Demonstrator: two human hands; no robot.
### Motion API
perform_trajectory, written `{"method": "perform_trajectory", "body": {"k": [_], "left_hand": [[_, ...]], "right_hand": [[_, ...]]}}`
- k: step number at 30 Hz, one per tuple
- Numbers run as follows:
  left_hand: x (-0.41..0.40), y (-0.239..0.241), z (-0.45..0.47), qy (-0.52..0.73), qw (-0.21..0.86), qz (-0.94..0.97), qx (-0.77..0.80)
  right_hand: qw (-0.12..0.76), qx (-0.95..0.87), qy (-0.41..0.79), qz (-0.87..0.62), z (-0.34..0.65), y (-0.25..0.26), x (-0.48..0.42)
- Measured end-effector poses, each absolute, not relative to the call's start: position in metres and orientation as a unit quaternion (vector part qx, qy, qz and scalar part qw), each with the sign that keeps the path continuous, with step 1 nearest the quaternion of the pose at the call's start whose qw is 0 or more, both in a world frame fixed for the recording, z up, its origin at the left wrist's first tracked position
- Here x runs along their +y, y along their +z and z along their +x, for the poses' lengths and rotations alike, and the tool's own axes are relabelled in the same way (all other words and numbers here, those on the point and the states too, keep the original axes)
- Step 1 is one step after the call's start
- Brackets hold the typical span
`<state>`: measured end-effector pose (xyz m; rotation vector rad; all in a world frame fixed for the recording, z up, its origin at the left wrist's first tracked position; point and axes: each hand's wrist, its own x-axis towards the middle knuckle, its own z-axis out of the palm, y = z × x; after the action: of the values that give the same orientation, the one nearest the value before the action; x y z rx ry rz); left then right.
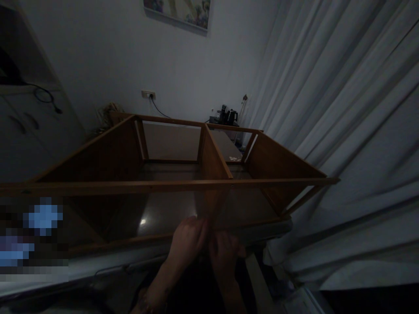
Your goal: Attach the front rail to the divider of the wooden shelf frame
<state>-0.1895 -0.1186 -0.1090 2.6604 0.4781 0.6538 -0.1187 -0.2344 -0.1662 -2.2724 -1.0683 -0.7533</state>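
A wooden shelf frame (pixel 170 186) with a middle divider lies on a table in a dim room, its open side facing me. My left hand (pixel 187 240) and my right hand (pixel 225 253) sit side by side at the frame's near bottom edge, just below the divider's lower end. Both hands have their fingers curled and pressed against the wood. What they grip, if anything, is too dark to make out.
Pale curtains (pixel 343 131) hang along the right. A kettle (pixel 231 116) stands on a low stand behind the frame, under a wall socket (pixel 148 93) and a picture (pixel 178 11). A cabinet (pixel 26 122) is at the left.
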Motion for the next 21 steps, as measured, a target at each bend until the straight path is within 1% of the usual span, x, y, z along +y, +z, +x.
{"method": "perform_trajectory", "body": {"k": [6,13,21], "left_hand": [[-0.1184,-0.1087,-0.1902,0.223,0.161,0.946,0.169],[-0.1187,-0.1074,-0.1902,0.233,0.173,0.941,0.174],[-0.1173,-0.1084,-0.1897,0.215,0.18,0.944,0.177]], "right_hand": [[0.253,-0.403,-0.293,-0.829,-0.115,-0.167,-0.2362],[0.227,-0.398,-0.293,-0.839,-0.115,-0.1695,-0.231],[0.241,-0.403,-0.306,-0.828,-0.1128,-0.1702,-0.23]]}}
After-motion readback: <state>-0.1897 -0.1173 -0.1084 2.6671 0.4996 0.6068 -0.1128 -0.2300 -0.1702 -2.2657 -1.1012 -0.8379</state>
